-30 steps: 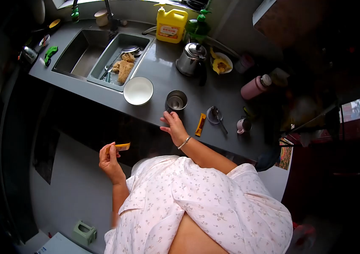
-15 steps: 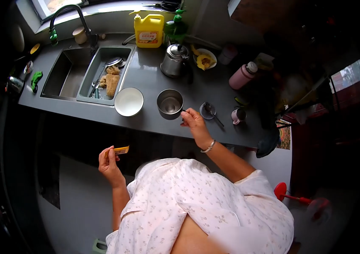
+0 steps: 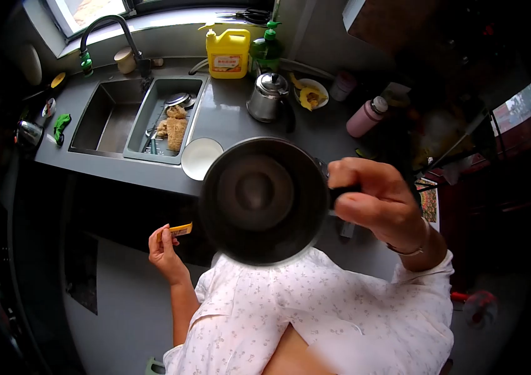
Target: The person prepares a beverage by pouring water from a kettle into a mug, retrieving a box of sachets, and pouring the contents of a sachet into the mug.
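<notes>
My right hand [image 3: 378, 200] grips the dark handle of a metal cup [image 3: 262, 200], raised close to the camera with its open mouth facing me. The inside of the cup looks bare, with a round shape at its bottom. Lower on the left, my left hand [image 3: 166, 250] pinches a small yellow packet [image 3: 181, 229] between thumb and fingers, in front of the counter edge. Partly behind the cup, a white bowl [image 3: 201, 157] rests on the counter [image 3: 115, 164].
A double sink [image 3: 106, 119] holds sponges [image 3: 176, 132] in its right basin. Further back are a yellow jug [image 3: 227, 55], a green pump bottle [image 3: 266, 50], a steel kettle [image 3: 266, 99], a bowl with yellow peel [image 3: 312, 95] and a pink bottle [image 3: 365, 119].
My right hand has lifted the metal cup off the counter and brought it up near the camera. My left hand still holds the yellow packet in about the same place.
</notes>
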Demonstrator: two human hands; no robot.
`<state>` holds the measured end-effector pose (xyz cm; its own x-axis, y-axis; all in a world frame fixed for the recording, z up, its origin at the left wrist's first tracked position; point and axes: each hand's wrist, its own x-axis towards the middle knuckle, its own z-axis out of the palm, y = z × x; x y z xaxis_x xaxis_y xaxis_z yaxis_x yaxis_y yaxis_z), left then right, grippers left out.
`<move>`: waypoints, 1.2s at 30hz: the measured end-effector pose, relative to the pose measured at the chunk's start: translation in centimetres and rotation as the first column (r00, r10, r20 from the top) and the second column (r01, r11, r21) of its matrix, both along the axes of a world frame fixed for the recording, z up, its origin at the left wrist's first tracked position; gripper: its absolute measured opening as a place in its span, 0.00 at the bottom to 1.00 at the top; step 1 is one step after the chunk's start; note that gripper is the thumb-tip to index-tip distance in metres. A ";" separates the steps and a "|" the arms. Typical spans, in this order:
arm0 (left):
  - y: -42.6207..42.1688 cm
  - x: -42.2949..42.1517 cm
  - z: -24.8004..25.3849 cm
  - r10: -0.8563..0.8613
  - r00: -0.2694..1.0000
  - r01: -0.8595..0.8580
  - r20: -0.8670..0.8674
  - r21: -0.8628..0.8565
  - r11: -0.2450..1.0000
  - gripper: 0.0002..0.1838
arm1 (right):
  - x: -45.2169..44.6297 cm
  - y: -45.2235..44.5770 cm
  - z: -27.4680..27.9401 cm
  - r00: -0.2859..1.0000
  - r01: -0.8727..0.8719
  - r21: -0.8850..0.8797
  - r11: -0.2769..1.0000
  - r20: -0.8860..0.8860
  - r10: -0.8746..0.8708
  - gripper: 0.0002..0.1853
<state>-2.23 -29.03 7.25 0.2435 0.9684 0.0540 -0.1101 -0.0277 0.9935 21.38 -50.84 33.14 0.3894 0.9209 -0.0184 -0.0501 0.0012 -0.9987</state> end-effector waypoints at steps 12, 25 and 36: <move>-0.1 -0.4 1.8 0.033 0.987 -0.034 -0.158 -0.002 0.999 0.07 | 0.0 -0.4 6.2 0.810 -0.397 0.068 0.915 0.495 0.315 0.10; 0.1 0.3 2.1 -0.009 0.997 0.011 -0.079 0.016 1.000 0.07 | -0.2 -0.8 9.0 0.694 -0.429 -0.009 0.903 0.637 0.337 0.15; 0.6 0.4 1.6 0.000 0.999 0.001 -0.050 0.013 1.000 0.06 | 0.1 -2.0 9.8 0.676 -0.475 0.008 0.880 0.644 0.359 0.16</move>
<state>-1.86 -28.41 8.83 0.2466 0.9676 0.0542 -0.0601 -0.0406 0.9974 21.50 -52.82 42.90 -0.1642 0.9557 0.2445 0.5284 0.2945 -0.7963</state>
